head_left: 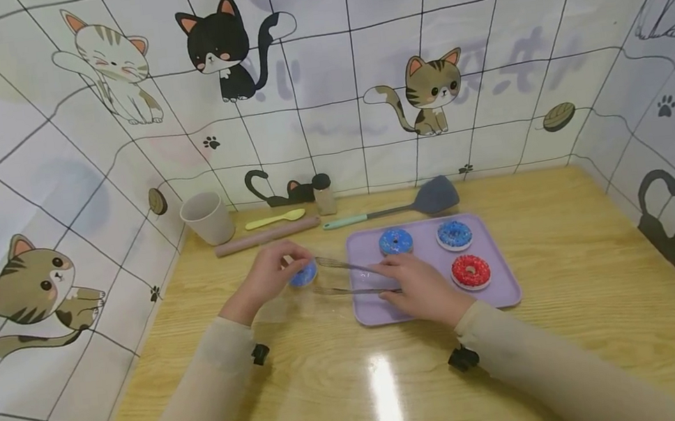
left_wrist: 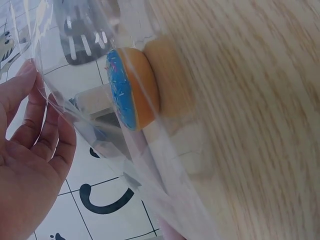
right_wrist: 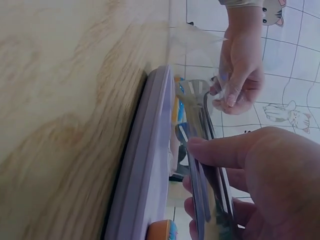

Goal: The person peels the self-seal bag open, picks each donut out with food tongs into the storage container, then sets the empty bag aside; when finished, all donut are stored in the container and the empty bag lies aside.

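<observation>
In the head view my left hand [head_left: 269, 273] pinches the upper edge of a clear plastic bag [left_wrist: 175, 155], at the left of the tray. A blue-iced toy donut [left_wrist: 142, 90] shows through the plastic in the left wrist view, standing on the table. My right hand [head_left: 423, 288] holds metal tongs [head_left: 347, 291] between thumb and fingers. The tongs' arms are spread, and their slotted ends point left, close to the donut and bag. Whether the ends are inside the bag cannot be told. Beneath the right hand lies a purple tray [head_left: 382, 319].
Two blue donuts [head_left: 395, 242] and a red donut [head_left: 471, 272] sit on the tray. Behind are a spatula [head_left: 435, 196], a rolling pin [head_left: 267, 236], a yellow spoon [head_left: 275, 219], a shaker jar [head_left: 325, 198] and a grey cup [head_left: 209, 220]. Cat-patterned walls [head_left: 337, 154] border the table.
</observation>
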Motion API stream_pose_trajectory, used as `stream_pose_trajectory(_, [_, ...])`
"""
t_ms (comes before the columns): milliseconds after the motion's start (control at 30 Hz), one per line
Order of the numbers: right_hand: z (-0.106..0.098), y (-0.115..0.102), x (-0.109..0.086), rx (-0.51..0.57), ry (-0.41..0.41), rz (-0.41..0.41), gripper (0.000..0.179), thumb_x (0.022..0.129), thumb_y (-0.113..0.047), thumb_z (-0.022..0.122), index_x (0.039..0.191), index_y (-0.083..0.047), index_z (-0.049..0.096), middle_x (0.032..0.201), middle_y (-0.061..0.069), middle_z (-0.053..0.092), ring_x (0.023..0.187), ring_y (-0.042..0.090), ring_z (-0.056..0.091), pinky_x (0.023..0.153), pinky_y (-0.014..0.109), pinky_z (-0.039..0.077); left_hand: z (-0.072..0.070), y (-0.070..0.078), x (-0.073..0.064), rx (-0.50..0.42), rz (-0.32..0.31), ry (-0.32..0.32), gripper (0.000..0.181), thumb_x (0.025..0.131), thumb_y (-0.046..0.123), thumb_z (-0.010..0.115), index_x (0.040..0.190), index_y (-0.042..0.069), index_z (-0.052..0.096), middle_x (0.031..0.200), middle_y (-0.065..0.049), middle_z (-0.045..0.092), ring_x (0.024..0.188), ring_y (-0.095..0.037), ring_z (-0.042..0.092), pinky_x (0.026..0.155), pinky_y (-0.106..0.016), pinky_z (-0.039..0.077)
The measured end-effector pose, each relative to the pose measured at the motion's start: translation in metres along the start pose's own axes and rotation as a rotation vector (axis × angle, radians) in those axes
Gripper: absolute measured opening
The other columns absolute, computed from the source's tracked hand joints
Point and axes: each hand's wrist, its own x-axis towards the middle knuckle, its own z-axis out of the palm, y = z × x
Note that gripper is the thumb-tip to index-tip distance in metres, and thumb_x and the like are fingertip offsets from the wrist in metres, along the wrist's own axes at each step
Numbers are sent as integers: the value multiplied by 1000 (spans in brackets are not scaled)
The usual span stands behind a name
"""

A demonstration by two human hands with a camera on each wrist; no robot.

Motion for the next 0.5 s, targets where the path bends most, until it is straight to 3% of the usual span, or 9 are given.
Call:
stream_pose_trajectory(267, [10, -2, 19, -23, -8, 18, 59, 91, -27, 80, 146, -15, 60, 130, 11, 67, 121, 31, 63, 102, 48, 53, 1, 0, 0, 14, -1, -4, 10, 100, 19, 69, 103, 16, 78, 107, 5, 74, 93, -13, 64, 79, -33, 55])
stream_pose_trajectory(500, [19, -1, 31, 20, -25, 41, 61, 91, -26, 81, 147, -17, 59, 130, 10, 67, 123, 31, 62, 103, 49, 52, 2, -2, 0, -11, 13, -15, 11, 100, 17, 69, 106, 12, 77, 108, 1, 74, 94, -14, 64, 80, -34, 54])
